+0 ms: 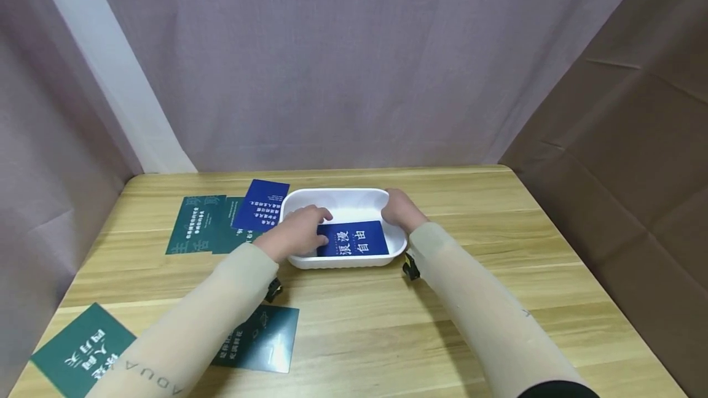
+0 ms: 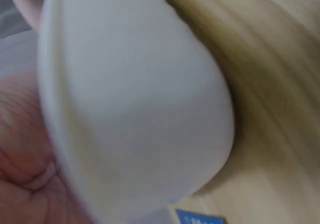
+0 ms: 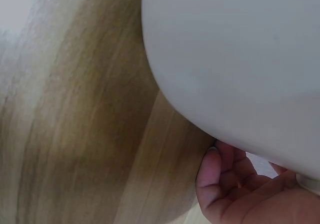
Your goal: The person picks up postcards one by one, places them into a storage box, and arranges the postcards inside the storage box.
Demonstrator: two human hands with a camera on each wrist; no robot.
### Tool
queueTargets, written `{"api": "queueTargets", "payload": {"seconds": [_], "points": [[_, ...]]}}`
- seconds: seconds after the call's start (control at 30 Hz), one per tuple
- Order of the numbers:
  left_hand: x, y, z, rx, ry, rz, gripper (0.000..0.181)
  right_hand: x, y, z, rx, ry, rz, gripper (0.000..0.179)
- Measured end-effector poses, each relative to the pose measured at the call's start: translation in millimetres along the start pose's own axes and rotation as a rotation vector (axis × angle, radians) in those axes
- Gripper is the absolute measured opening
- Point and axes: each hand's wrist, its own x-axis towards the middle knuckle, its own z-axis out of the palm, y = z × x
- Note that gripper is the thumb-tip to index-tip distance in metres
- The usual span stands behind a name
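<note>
A white oval-cornered plastic tray (image 1: 354,263) stands on the table, with a blue card (image 1: 381,239) bearing white characters lying in it. My left hand (image 1: 298,230) reaches over the tray's left end. Its thumb overlaps the card's left edge, and its fingers are spread apart inside the tray. In the left wrist view the palm (image 2: 22,149) is beside the rim. At the far right corner, my right hand (image 1: 402,209) grips the tray's rim. From the right wrist, curled fingers (image 3: 210,171) show against the tray's outer wall (image 3: 225,69).
Left of the tray, another blue card (image 1: 262,204) overlaps green cards, one of them a dark green card (image 1: 193,223). Nearer the front lie a green card (image 1: 83,343) and a glossy dark card (image 1: 271,336), both partly behind my left sleeve. A curtain (image 1: 332,78) hangs behind the table.
</note>
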Motion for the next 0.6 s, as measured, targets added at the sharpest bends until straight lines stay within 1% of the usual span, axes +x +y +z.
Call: {"api": "queueTargets", "payload": {"seconds": [0.13,0.2,0.23,0.3,0.4,0.5,0.6], "points": [[-15.9,-1.2,-14.3,-0.132,-0.013,0.02,0.047,1.5,1,1,-0.017,0.001,-0.01,0.069],[-24.9,-2.1,-23.4,-0.177,-0.021,0.038,0.047,1.7,1,1,-0.026,0.003,-0.014,0.069],[-29.4,-3.0,-27.7,-0.186,-0.021,0.048,0.046,1.5,1,1,-0.026,0.001,-0.014,0.069],[-38.4,-5.0,-35.5,-0.182,-0.016,0.056,0.045,0.9,1,0,-0.024,0.0,-0.013,0.069],[-51.5,-9.5,-44.5,-0.147,-0.017,0.046,0.044,0.2,0,0,-0.028,0.002,-0.019,0.07],[-62.8,-16.0,-48.4,-0.114,-0.017,0.012,0.044,0.4,0,0,-0.021,0.001,-0.022,0.068],[-72.7,-23.0,-48.7,-0.1,-0.009,0.002,0.046,1.1,1,0,-0.015,0.001,-0.019,0.068]]}}
